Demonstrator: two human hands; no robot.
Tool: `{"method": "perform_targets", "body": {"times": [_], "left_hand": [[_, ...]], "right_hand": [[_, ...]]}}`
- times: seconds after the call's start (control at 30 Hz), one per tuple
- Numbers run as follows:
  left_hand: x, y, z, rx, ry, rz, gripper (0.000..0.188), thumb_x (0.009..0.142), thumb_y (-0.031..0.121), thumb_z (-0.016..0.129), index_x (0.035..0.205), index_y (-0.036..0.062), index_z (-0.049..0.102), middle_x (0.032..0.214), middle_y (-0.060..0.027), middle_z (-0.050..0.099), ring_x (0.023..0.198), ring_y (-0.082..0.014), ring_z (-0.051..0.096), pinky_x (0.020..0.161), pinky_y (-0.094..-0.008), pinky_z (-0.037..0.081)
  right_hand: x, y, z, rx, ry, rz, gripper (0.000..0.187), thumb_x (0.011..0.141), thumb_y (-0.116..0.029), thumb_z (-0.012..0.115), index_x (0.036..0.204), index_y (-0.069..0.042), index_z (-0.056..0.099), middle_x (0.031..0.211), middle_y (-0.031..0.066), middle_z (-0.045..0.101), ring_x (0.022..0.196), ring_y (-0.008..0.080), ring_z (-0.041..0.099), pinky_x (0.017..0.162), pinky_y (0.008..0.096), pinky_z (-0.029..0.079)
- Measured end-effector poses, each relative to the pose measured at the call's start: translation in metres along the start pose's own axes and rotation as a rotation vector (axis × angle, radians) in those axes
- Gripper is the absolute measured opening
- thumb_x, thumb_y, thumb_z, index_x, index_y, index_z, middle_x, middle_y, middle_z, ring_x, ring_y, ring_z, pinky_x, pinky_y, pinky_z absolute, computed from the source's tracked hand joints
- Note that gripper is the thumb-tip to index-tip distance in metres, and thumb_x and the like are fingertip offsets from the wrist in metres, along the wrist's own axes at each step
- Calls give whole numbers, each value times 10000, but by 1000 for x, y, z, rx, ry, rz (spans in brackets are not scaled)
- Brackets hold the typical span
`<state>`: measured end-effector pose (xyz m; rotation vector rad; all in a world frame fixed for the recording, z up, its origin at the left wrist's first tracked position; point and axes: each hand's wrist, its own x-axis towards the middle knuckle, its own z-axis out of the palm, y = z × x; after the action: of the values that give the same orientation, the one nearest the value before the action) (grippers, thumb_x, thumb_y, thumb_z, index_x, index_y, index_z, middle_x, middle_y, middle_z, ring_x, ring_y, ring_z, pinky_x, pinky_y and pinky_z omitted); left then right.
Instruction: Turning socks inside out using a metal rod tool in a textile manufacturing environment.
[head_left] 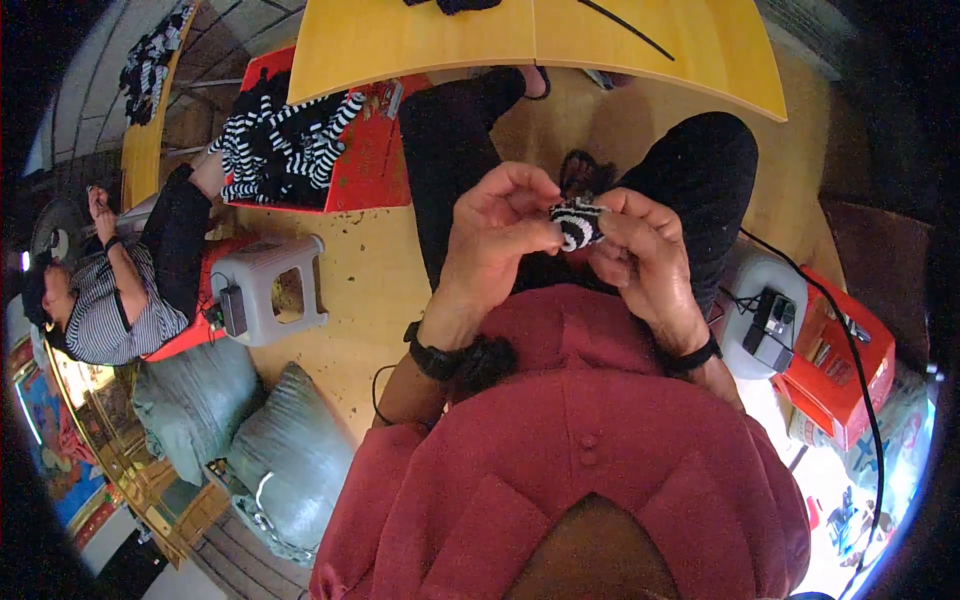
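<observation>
Reference landmark: the yellow wooden surface [420,45] in front of me.

1. Workpiece. The striped knit piece [576,230], black with white bands, is held in the air on my side of the surface, near its front edge and above my lap.

2. Left hand. My left hand [488,240] is partly closed, fingers bent; the thumb and fingertips grip the left side of the piece.

3. Right hand. My right hand [650,250] is likewise partly closed; thumb and forefinger pinch the right side of the piece, and the remaining fingers curl beneath. Each wrist carries a black band.

4. Items on the surface. A thin black rod [625,28] lies toward the right; a dark cloth [452,5] lies at the far edge.

5. Left of the surface. A red box [372,165] contains a heap of black-and-white striped knits [285,145]. Farther left sits a co-worker [118,300] in a striped top. Between the co-worker and me stands a grey plastic container [265,275]; behind it, farther from the surface, rest two grey-green sacks [290,455].

6. Right of the surface, toward me. A second grey container [742,275] bears a black device [770,325], beside a red carton [845,375].
</observation>
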<state>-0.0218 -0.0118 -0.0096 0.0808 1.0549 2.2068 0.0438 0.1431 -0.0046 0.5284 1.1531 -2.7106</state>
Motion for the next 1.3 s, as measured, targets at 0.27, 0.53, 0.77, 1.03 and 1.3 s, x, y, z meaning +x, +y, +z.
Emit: {"method": "perform_targets", "body": {"times": [0.27, 0.53, 0.77, 1.03, 1.3], "left_hand": [[-2, 2, 4, 541, 138, 96, 144, 777, 4, 623, 916, -6, 589, 760, -16, 609, 634, -40, 550, 522, -172, 422], [-7, 2, 9, 245, 249, 29, 111, 785, -16, 591, 886, 30, 581, 718, -23, 588, 526, -55, 501, 429, -179, 349], [-5, 0, -1, -293, -34, -182, 182, 745, -53, 595, 887, 45, 537, 691, -40, 566, 471, -95, 457, 414, -204, 322], [-3, -1, -1, -26, 84, -41, 234, 717, -74, 611, 933, -3, 558, 746, -67, 599, 538, -119, 534, 452, -226, 409], [-7, 1, 8, 507, 149, 188, 130, 748, -54, 625, 872, -15, 617, 818, -68, 637, 622, -75, 573, 519, -181, 462]], "right_hand": [[-3, 1, 4, -168, -17, -73, 65, 851, -90, 555, 851, -28, 574, 652, -7, 518, 513, 42, 411, 440, 190, 298], [-8, 3, 7, -544, 150, -204, 51, 821, -55, 595, 860, -27, 581, 700, 7, 585, 598, 37, 511, 517, 185, 398], [-2, 12, 2, -553, 182, -358, 77, 842, -12, 527, 904, 7, 569, 794, 44, 611, 605, 73, 540, 497, 187, 418], [-7, 3, 5, -348, 132, -287, 50, 812, -7, 575, 857, -20, 559, 749, 30, 597, 521, 50, 499, 433, 182, 367], [-11, 2, 3, -397, -6, -255, 46, 842, -11, 556, 869, -37, 530, 682, -23, 523, 480, 23, 410, 407, 179, 292]]}}
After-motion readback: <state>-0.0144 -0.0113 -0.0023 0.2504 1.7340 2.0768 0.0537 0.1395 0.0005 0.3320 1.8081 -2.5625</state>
